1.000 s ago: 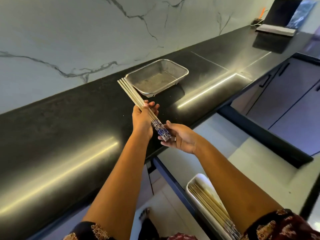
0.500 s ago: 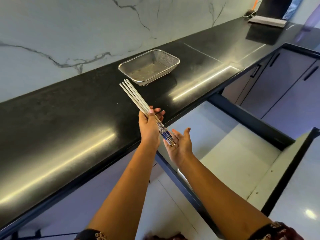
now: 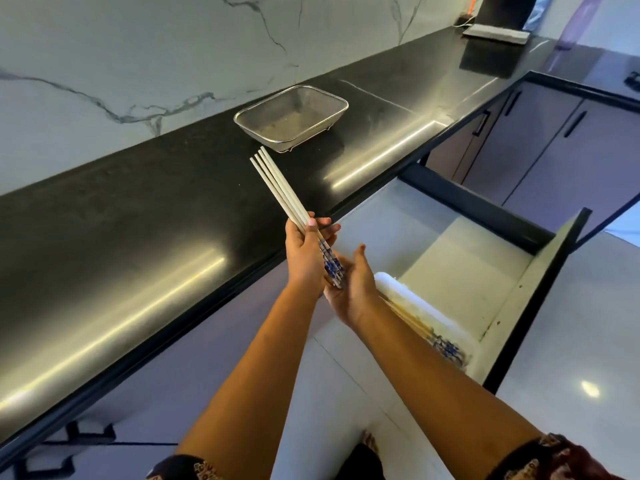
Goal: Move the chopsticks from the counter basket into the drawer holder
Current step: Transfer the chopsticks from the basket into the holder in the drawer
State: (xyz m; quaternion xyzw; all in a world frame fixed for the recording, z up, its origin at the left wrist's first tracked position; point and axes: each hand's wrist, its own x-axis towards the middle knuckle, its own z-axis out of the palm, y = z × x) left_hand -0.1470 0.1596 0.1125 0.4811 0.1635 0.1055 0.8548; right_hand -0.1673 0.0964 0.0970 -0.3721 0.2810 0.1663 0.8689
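Observation:
My left hand (image 3: pixel 306 252) grips a bundle of several white chopsticks (image 3: pixel 280 188) with blue-patterned ends, held at a slant over the counter's front edge. My right hand (image 3: pixel 353 289) is open, palm up, with the patterned ends resting against its fingers. The metal mesh basket (image 3: pixel 242 119) stands on the black counter farther back, and I see nothing in it. Below my right forearm, the white drawer holder (image 3: pixel 408 292) lies in the open drawer with several chopsticks (image 3: pixel 443 344) inside it.
The open drawer (image 3: pixel 467 258) sticks out to the right of my hands, its front panel (image 3: pixel 540 299) at the right. Dark-handled cabinet doors (image 3: pixel 554 140) line the far right. A dark device (image 3: pixel 498 29) sits at the counter's far end. A marble wall backs the counter.
Both hands have come down and toward the drawer with the chopsticks. My right palm has closed in under the patterned ends. The holder has come back into view.

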